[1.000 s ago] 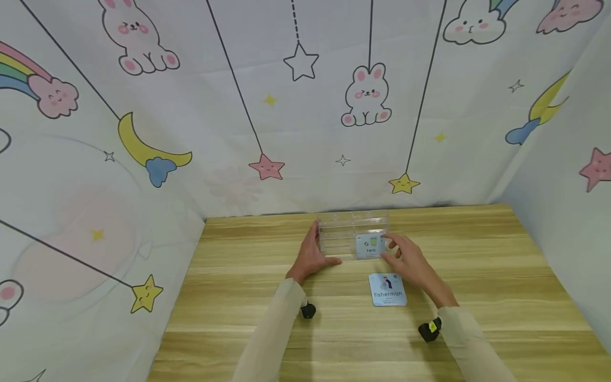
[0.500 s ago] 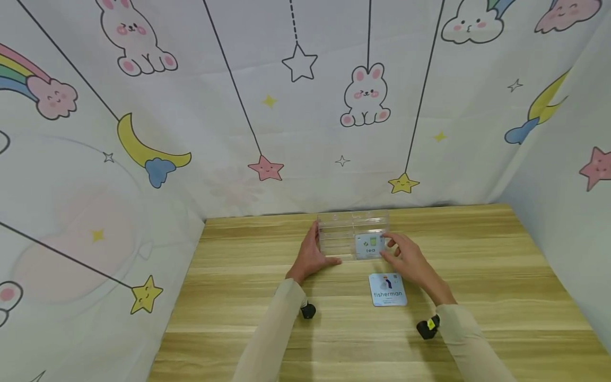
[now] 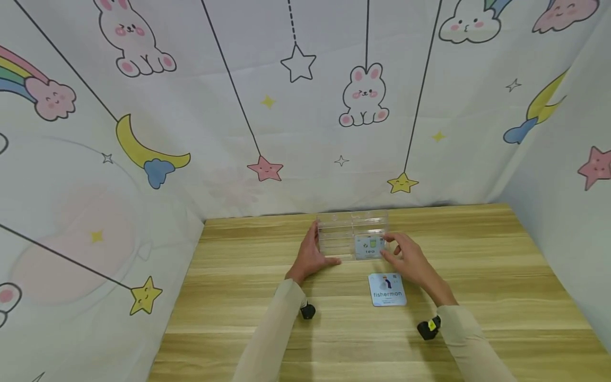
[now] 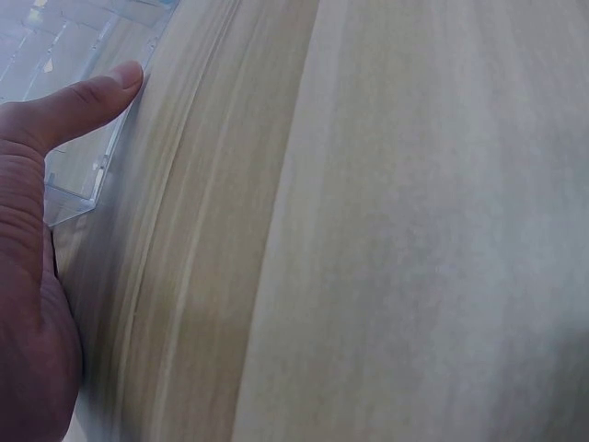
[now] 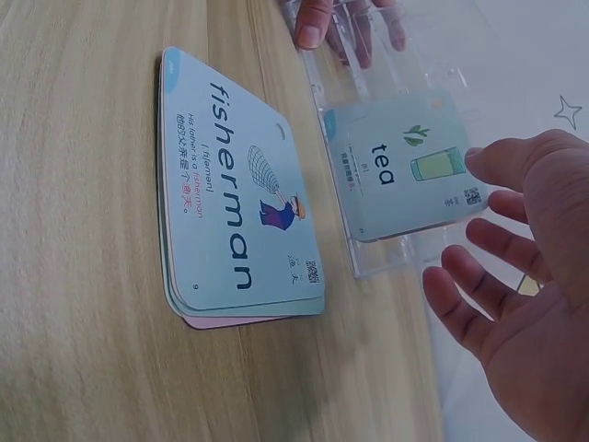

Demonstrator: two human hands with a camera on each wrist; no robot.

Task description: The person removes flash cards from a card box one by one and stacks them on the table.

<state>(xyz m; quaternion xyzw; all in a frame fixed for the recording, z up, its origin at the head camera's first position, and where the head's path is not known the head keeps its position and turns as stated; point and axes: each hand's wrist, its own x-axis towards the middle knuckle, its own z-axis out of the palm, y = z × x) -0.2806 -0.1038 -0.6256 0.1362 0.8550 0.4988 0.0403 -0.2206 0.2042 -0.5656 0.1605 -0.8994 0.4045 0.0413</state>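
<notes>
My left hand (image 3: 311, 257) grips the left end of a clear plastic card rack (image 3: 335, 240). In the left wrist view its thumb (image 4: 101, 98) lies along the rack's front; its fingers are mostly hidden. A card reading "tea" (image 3: 369, 247), with a green drink on it, leans in the rack's lower right compartment. My right hand (image 3: 409, 260) is at the card's right side, fingers loosely bent. In the right wrist view the thumb tip (image 5: 474, 161) meets the tea card's (image 5: 391, 175) upper edge, and other fingers are near its corner; firm contact is unclear.
A small stack of cards, "fisherman" (image 5: 235, 193) on top, lies on the wooden table (image 3: 238, 297) in front of the rack. White cloth (image 3: 305, 138) printed with rabbits and stars hangs behind and at the sides. Black wrist cameras (image 3: 307, 311) sit at both sleeves.
The tea card's top edge has dropped slightly in the rack. Both hands stay almost in place, and the head view has shifted a little.
</notes>
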